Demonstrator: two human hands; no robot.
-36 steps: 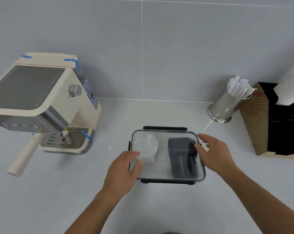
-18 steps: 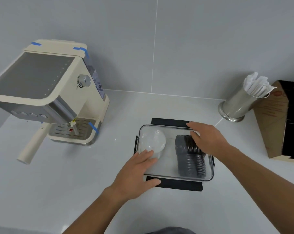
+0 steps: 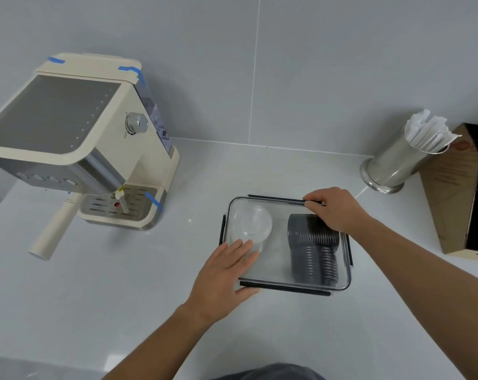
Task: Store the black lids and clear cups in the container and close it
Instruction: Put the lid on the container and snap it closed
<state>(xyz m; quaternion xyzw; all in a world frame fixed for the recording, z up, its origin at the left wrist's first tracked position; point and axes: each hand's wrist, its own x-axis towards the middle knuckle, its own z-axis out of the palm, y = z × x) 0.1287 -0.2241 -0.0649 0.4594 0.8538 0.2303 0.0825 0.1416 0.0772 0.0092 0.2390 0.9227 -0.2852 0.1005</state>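
Note:
A clear rectangular container (image 3: 348, 279) sits on the grey counter with its transparent lid on top. Through the lid I see a stack of clear cups (image 3: 250, 223) on the left side and a row of black lids (image 3: 313, 248) on the right side. My left hand (image 3: 224, 272) lies on the lid's near left corner, with the thumb against the black front latch (image 3: 292, 288). My right hand (image 3: 336, 212) reaches over the far right corner, its fingertips pinching the black far latch (image 3: 273, 198). Both long latches look folded in against the rim.
A cream espresso machine (image 3: 76, 144) with its portafilter handle stands at the left. A steel cup of wrapped straws (image 3: 397, 163) and a brown cardboard box (image 3: 451, 193) stand at the right. The tiled wall rises right behind the counter.
The front and far latches, which lay flat outward, now stand folded against the container. My right hand moved from the lid to the far latch. My left hand stayed at the near left corner.

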